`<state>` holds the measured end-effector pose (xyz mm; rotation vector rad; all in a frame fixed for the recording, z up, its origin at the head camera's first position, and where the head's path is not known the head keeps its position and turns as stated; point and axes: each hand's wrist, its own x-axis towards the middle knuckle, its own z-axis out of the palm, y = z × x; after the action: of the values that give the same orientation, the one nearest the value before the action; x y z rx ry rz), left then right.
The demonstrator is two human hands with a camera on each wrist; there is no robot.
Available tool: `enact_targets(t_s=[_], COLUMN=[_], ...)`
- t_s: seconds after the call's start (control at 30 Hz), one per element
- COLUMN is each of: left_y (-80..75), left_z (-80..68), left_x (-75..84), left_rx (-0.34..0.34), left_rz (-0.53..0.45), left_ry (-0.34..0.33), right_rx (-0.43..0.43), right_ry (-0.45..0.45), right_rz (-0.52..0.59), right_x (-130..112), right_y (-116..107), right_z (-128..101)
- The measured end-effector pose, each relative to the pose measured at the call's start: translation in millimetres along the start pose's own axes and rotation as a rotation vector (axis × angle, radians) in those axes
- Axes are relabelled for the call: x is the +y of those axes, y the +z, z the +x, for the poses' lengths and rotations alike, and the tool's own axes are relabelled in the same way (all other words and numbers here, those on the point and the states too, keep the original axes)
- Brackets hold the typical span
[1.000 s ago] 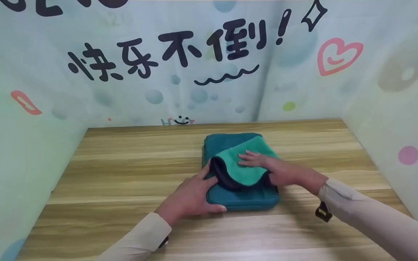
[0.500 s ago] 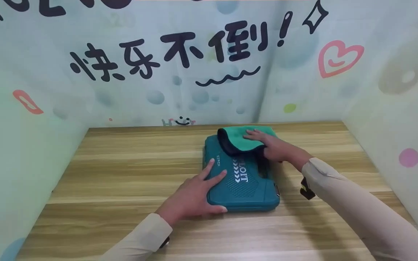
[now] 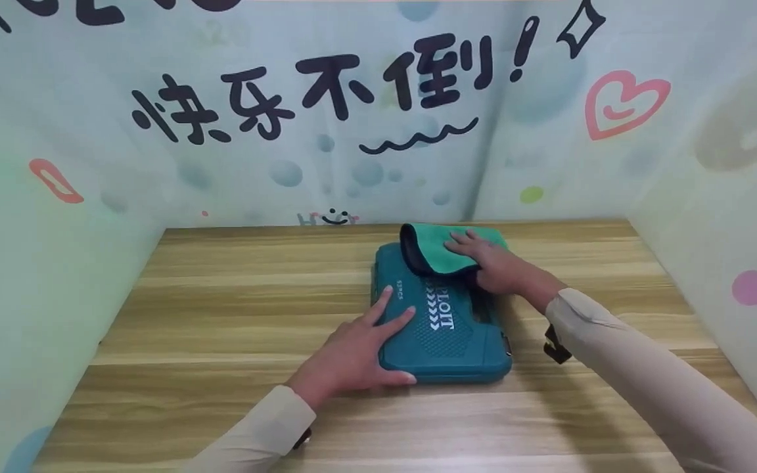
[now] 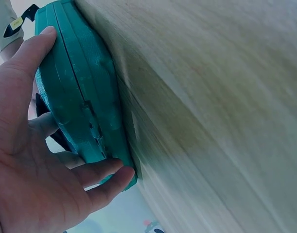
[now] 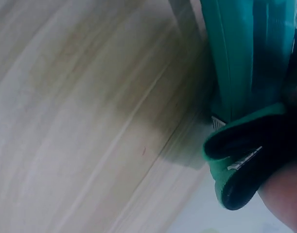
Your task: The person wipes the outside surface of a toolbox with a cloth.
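Note:
A teal hard case (image 3: 447, 351) with white lettering lies flat on the wooden table. My left hand (image 3: 352, 348) rests spread on its left near corner, with the thumb along the front edge and two fingers on the lid. In the left wrist view, other fingers (image 4: 109, 187) touch the case's side beside its seam. Over the far end of the case lies a folded green cloth (image 3: 444, 253) with a dark underside. My right hand (image 3: 500, 266) presses it with extended fingers; its thumb is hidden. The right wrist view shows the cloth (image 5: 221, 187) hanging folded past the case's edge.
The wood-grain table (image 3: 253, 289) meets a printed fabric backdrop (image 3: 253, 171) just behind the case. Pale side panels (image 3: 43, 276) stand at left and right. A black strap (image 3: 556, 345) hangs at the right cuff.
My right hand has slid the cloth from the middle of the case to its far end, uncovering the lettering. My left hand has stayed on the near left corner.

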<state>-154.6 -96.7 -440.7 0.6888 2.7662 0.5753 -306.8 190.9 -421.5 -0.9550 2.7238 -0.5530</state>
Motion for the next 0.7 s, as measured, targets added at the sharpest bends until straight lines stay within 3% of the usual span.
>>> enact_targets(t_s=[0.13,0.43,0.7], left_y=[-1.6,1.4,2.8], left_z=[1.1,0.8,1.4], left_x=[0.5,-0.1,1.7], left_rx=[-0.006,0.016,-0.01], left_rz=[0.019,0.052,0.067], left_ry=[0.001,0.03,-0.009], right_rx=[-0.011,-0.02,-0.04], right_ry=[-0.046,-0.262,-0.378], right_rz=[-0.001,0.026,0.066], right_x=[-6,-26,-42], right_y=[3,19,34], right_z=[-8,-41,-81])
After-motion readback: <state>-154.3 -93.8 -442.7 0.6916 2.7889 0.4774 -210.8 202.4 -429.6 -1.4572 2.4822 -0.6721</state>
